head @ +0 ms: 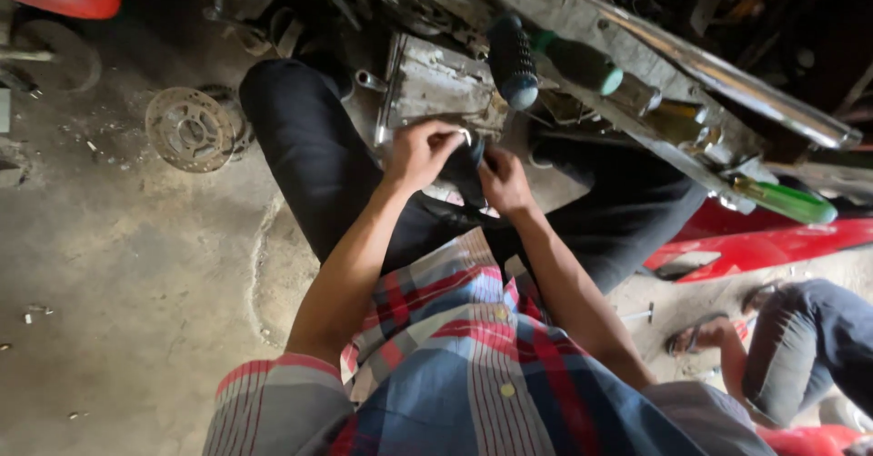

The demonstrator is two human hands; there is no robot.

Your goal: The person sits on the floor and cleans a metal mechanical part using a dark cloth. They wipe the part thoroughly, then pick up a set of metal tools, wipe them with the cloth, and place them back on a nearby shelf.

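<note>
As both work at the lap, left hand (420, 151) and right hand (503, 181) pinch a dark part (469, 167); likely stiff, greasy, best gripped by its edges.

Colours we see around the dirty grey metal casing (436, 83)
We note our red, blue and white plaid shirt (473, 365), black trousers (309, 156), a black studded grip (514, 60), green tool handles (787, 201), red panel (773, 242), grey-brown floor (118, 265)

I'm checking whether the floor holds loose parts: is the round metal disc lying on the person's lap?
No, the metal disc lies on the concrete floor, beside the person's leg.
</note>
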